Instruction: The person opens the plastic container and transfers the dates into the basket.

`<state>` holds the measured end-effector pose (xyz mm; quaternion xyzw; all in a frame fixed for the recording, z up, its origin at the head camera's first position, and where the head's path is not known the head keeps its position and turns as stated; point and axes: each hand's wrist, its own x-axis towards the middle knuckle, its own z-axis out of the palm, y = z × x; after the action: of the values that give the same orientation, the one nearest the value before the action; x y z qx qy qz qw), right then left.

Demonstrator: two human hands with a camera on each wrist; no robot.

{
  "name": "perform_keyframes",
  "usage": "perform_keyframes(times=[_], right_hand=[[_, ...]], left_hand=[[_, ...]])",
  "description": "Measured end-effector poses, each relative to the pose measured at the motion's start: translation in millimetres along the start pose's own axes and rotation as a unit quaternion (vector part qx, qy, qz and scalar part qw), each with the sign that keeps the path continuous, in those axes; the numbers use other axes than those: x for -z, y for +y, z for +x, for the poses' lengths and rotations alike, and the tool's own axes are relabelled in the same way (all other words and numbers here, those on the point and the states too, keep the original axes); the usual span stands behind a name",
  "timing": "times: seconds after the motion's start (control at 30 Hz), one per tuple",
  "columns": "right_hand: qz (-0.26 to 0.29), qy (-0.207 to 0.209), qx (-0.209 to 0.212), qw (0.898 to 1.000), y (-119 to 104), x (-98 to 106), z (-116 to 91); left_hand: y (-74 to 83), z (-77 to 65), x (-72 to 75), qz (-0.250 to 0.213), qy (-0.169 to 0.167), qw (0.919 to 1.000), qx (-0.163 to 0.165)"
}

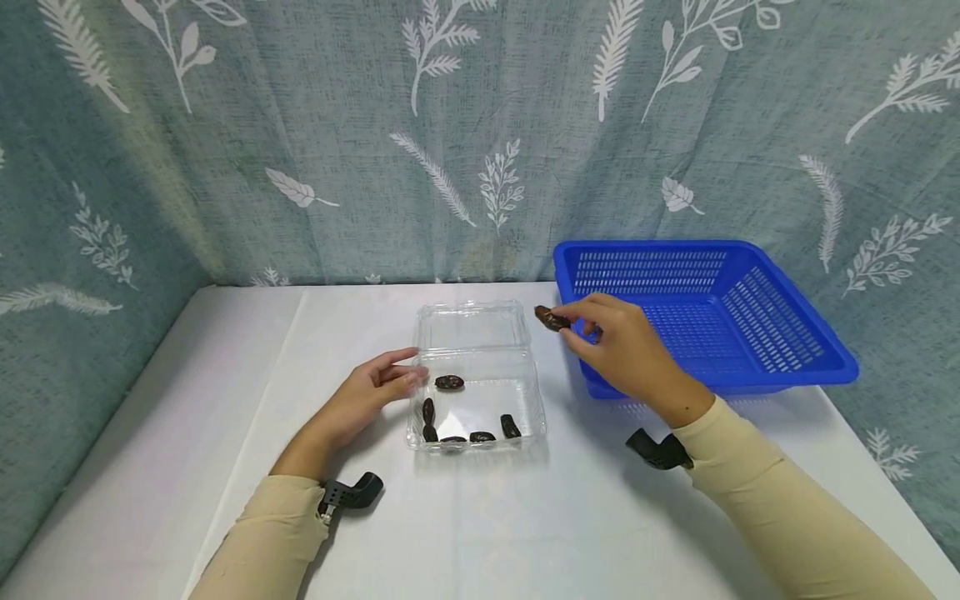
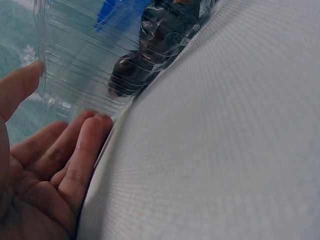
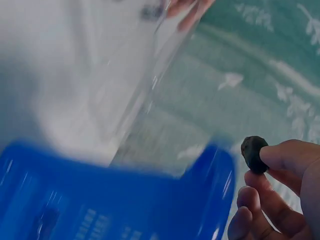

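A clear plastic clamshell box (image 1: 480,400) stands with its lid raised at the back. Several dark brown dates (image 1: 449,382) lie inside it, most of them along the front and left walls. My left hand (image 1: 372,390) rests against the box's left side, thumb and fingers loosely extended; in the left wrist view the fingertips (image 2: 95,122) meet the clear wall. Between thumb and fingers, my right hand (image 1: 618,342) pinches one glossy date (image 1: 552,318). It is held in the air between the box and the left rim of a blue plastic basket (image 1: 712,389).
The basket stands at the back right of the white-covered table (image 1: 480,533). A leaf-patterned green curtain (image 1: 337,142) hangs behind the table. Black straps with camera mounts (image 1: 352,492) sit on both wrists.
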<state>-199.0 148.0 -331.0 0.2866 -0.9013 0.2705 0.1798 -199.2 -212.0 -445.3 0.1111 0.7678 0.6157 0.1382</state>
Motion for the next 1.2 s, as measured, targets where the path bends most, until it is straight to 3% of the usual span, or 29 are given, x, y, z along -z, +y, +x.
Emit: perform_keyframes(times=[0.23,0.33,0.7,1.2], right_hand=[[-0.033,0.013,-0.038,0.999,41.9,17.4,-7.5],[-0.044,0.0,-0.053,0.998,54.8,19.5,-9.9],[-0.065,-0.111,-0.158,0.979,89.4,27.8,-12.9],[-0.078,-0.207,-0.196,0.955,109.5,20.8,-12.4]], left_hand=[[-0.7,0.4,0.2,0.003,0.004,1.0,0.006],[-1.0,0.0,0.9,0.004,0.001,1.0,0.003],[1.0,-0.7,-0.2,0.004,0.001,1.0,0.005],[0.5,-0.1,0.4,0.003,0.0,1.0,0.007]])
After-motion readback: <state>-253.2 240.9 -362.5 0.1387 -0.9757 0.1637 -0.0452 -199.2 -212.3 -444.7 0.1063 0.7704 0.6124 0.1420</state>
